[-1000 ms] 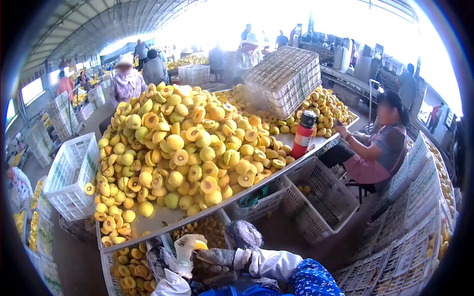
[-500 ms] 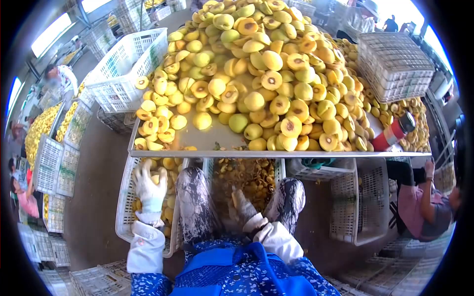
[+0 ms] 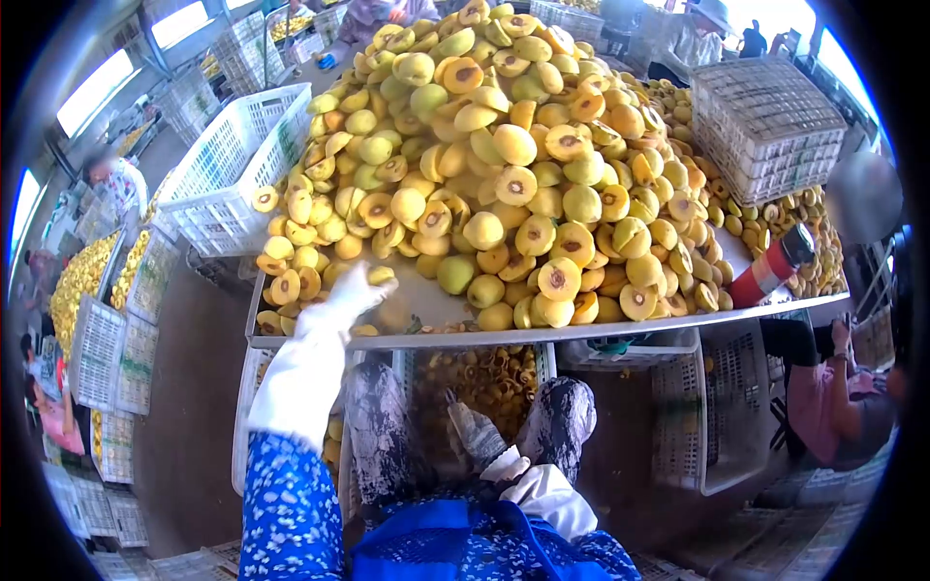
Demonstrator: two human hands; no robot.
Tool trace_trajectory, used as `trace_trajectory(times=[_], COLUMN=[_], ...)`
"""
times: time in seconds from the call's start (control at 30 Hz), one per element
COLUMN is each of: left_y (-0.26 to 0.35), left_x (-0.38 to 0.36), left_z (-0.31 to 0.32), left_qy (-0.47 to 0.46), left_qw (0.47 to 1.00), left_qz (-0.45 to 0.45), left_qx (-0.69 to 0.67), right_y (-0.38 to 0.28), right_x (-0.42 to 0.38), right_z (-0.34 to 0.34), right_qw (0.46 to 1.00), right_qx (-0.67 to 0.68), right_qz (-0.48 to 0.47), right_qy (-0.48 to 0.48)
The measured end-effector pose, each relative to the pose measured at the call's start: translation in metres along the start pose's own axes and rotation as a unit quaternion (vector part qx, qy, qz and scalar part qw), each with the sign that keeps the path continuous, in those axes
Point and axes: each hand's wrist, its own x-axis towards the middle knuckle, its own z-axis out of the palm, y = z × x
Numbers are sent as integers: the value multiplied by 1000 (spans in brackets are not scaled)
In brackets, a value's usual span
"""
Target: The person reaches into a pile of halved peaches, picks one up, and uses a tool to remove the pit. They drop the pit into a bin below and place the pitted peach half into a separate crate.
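My left hand (image 3: 355,292), in a white glove, reaches over the front left of the metal table (image 3: 426,300). Its fingers are stretched out and somewhat blurred, at a yellow peach half (image 3: 381,275) by the pile. My right hand (image 3: 475,432), in a soiled grey glove, is closed low between my knees, above a crate of peach scraps (image 3: 494,378). A small metal-tipped tool (image 3: 450,396) pokes out of its fingers; most of it is hidden. The big heap of halved peaches (image 3: 513,184) covers much of the table, several showing brown centres.
A white crate (image 3: 218,208) stands left of the heap, stacked crates (image 3: 765,126) at the right. A red and black bottle (image 3: 772,266) leans on the table near its front edge. Below sits another crate (image 3: 678,416). A person in pink (image 3: 823,407) sits at the right.
My left hand has left the crate of peaches under the table and moved up and forward to the heap. My right hand stays low, nearly in place. The view has shifted slightly.
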Motion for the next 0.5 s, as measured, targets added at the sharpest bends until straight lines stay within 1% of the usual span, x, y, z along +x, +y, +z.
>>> trace_trajectory(times=[0.03, 0.07, 0.1, 0.13, 0.17, 0.2, 0.27, 0.3, 0.33, 0.4, 0.43, 0.5], left_y=[11, 17, 22, 26, 24, 34, 52, 53, 51, 53, 59, 72], left_x=[-29, -58, -82, -101, -110, -122, -144, -147, -147, -151, -155, -163], left_z=[-8, -13, -12, -7, 3, 10, 28, 39, 50, 73, 77, 78], left_qy=[-15, -31, -41, -47, -69, -28, -16, 1, -21, 34, 24, 10], left_qw=[977, 910, 848, 768, 716, 746, 679, 717, 707, 762, 736, 683], left_qz=[-9, -23, 12, 46, 34, 36, -20, -10, -6, 32, 22, 3], left_qx=[-212, -412, -529, -637, -694, -664, -734, -697, -707, -646, -676, -730], right_y=[5, 19, 31, 29, 17, 3, -14, -21, -25, -31, -39, -19], right_x=[4, 14, 17, 15, 7, -4, -15, -22, -27, -35, -42, -21], right_z=[-2, -7, -9, -12, -5, 3, 12, 18, 20, 20, 22, 10], right_qw=[998, 993, 986, 939, 909, 873, 758, 789, 757, 689, 740, 817], right_qx=[6, 15, 23, -194, -249, -303, -432, -424, -460, -532, -537, -428], right_qz=[-59, -113, -165, -285, -334, -382, -485, -441, -460, -489, -403, -386], right_qy=[-10, -18, -25, 14, 21, 29, 51, 56, 58, 61, 50, 23])
